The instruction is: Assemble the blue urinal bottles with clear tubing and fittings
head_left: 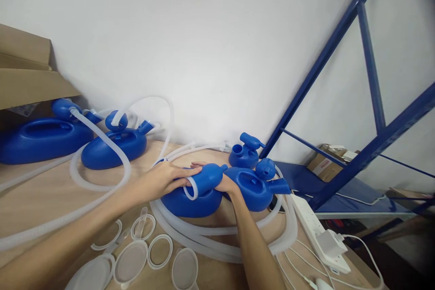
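Observation:
My left hand [175, 176] is closed, its thumb and fingers pinching a white ring [192, 189] at the mouth of a blue plastic cup [210, 176] with a narrow spout. Reaching around from the far side, my right hand [226, 184] grips the same cup; most of its fingers are hidden behind it. Below the cup lies a blue urinal bottle [193, 207] with a carrying handle. Close by on the right sits another blue bottle [251, 192], and a smaller-looking one [243, 157] stands behind it.
Two more blue bottles [113, 152] with hoses lie at left, beside a cardboard box [34, 84]. Clear hoses [204, 231] curl across the wooden table. White rings and lids [131, 262] lie in front. At right are a power strip [311, 222] and a blue metal rack [326, 50].

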Demonstrator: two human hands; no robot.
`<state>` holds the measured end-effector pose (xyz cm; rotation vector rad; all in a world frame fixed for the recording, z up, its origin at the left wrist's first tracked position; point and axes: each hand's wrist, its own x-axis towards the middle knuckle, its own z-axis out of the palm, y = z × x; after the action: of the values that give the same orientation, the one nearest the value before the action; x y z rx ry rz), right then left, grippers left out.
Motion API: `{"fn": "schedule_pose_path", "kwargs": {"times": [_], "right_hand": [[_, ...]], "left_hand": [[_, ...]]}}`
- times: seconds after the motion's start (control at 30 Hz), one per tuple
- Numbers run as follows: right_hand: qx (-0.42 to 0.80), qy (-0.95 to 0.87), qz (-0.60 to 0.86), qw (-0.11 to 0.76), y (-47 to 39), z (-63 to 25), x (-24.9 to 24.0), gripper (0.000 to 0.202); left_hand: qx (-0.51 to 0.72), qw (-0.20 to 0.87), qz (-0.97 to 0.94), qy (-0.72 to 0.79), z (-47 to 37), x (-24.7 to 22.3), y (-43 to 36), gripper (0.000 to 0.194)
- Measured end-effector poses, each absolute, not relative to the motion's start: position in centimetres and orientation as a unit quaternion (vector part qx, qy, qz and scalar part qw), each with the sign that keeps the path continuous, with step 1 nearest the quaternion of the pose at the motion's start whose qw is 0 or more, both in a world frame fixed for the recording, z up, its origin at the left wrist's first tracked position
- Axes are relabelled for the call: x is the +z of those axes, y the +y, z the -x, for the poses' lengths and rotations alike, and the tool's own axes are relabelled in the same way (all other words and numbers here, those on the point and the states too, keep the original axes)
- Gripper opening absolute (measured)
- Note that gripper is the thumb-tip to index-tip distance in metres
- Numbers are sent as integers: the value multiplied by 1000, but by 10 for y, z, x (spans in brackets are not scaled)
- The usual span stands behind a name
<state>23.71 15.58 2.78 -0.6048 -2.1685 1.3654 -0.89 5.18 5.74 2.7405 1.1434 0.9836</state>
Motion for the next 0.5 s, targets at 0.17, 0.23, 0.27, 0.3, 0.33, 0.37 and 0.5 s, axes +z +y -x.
{"fn": "schedule_pose_path", "kwargs": {"times": [0.17, 0.23, 0.27, 0.3, 0.33, 0.37, 0.5], "right_hand": [[503, -797, 237, 235, 156, -236, 24, 90], [506, -792, 240, 243, 157, -235, 21, 105], [508, -789, 241, 248, 157, -234, 19, 110], [511, -785, 243, 253, 158, -233, 18, 114], [513, -780, 247, 259, 159, -233, 17, 116], [516, -776, 252, 262, 160, -234, 16, 116], [512, -770, 283, 255, 165, -240, 14, 95]], "left_hand": [[374, -149, -801, 443, -4, 23, 55, 39], [364, -158, -793, 462, -9, 11, 59, 38], [357, -160, -790, 471, -11, 7, 61, 38], [349, -159, -789, 481, -14, 4, 63, 39], [340, -155, -787, 491, -18, 3, 65, 39], [330, -148, -786, 501, -21, 3, 67, 40], [287, -98, -794, 527, -30, 14, 68, 42]]}}
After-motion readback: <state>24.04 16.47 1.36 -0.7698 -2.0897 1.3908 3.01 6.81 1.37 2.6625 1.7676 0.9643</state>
